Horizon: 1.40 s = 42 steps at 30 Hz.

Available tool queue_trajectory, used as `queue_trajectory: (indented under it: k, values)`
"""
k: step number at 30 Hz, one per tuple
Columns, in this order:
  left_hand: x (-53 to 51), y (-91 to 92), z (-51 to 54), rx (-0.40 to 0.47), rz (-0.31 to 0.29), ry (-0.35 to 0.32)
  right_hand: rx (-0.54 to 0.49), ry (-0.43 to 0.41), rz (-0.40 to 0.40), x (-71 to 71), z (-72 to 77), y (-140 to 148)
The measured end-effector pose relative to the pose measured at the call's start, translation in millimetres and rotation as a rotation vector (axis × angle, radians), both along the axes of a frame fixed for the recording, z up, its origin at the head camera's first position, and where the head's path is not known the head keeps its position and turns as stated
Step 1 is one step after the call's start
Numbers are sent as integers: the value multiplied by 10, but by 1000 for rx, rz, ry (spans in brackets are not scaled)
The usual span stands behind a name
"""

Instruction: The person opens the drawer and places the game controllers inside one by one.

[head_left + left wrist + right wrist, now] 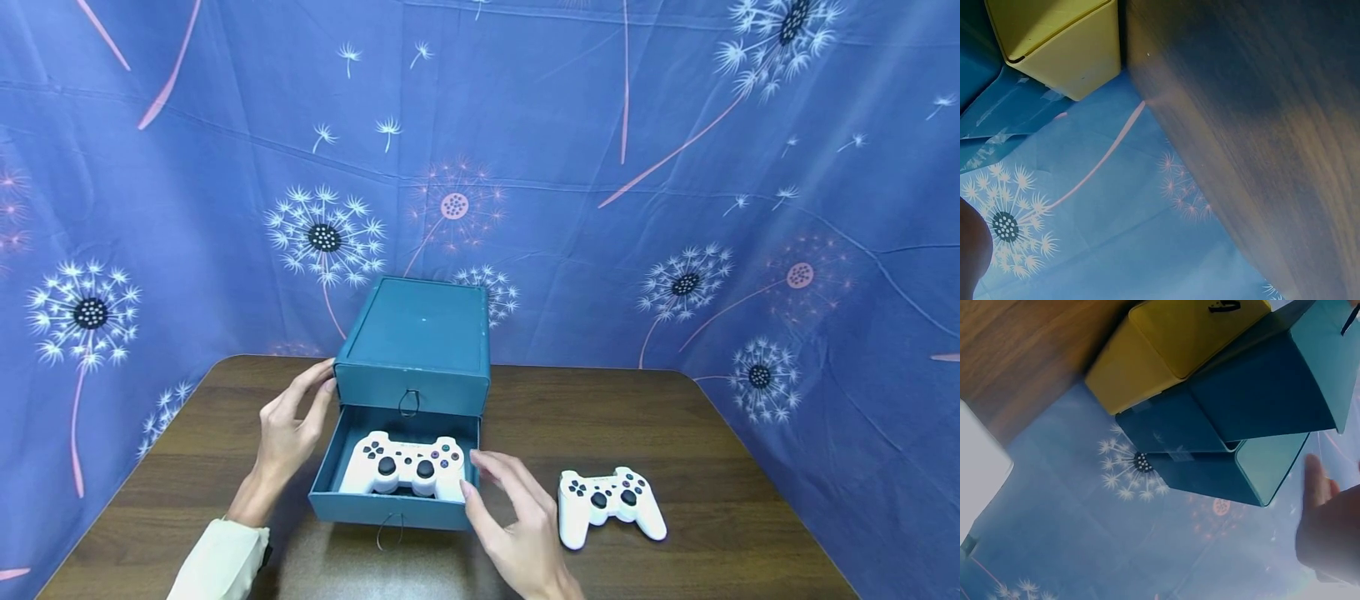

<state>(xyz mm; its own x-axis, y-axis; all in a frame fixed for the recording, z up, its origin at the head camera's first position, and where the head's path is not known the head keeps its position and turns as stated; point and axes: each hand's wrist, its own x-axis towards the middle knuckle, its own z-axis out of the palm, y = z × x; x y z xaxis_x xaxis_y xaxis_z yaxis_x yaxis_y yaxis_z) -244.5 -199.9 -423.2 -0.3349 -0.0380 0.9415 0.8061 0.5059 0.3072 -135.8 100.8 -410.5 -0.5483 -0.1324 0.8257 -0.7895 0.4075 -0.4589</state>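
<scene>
A teal drawer box [416,325] stands on the table with its upper drawer pushed in and a lower teal drawer [390,510] pulled out. Inside that drawer lies a white game controller [405,462], buttons up. My left hand [288,425] touches the box's left side with its fingertips, fingers loosely extended. At the drawer's right wall, the fingertips of my right hand [521,517] are close to the edge, thumb and fingers apart; firm contact cannot be made out. Another white game controller [609,504] rests on the table, right of my right hand.
Both wrist views show a yellow drawer unit [1066,56] under the teal ones, hidden in the head view. Small dark wire loops [408,403] hang on the drawer fronts. The brown wooden table [637,417] ends at a blue curtain [570,275] with dandelion prints.
</scene>
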Motion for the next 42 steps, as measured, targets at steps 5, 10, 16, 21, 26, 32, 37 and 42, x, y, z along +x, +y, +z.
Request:
queue_trajectory:
  k: [5,10,16,21,26,32,37,42]
  values:
    - [-5,-4,0,1,-4,2,3,267,172,17,40,-50]
    - [-20,-7,-14,4,-11,8,62,322,307,45,15,-125]
    - [-31,-11,-29,5,-12,12,190,153,363,77,-233,-152]
    - [-33,-10,-30,6,-8,15,262,-88,385,150,-343,-184]
    - [-30,-2,-26,5,-6,17,331,-193,401,169,-404,-224]
    - [-23,2,-17,5,-3,17,462,-290,401,132,-418,-258]
    - [-17,9,-7,6,0,17,522,-271,390,105,-429,-301]
    - [-19,10,-7,4,4,17,533,-254,384,85,-436,-319]
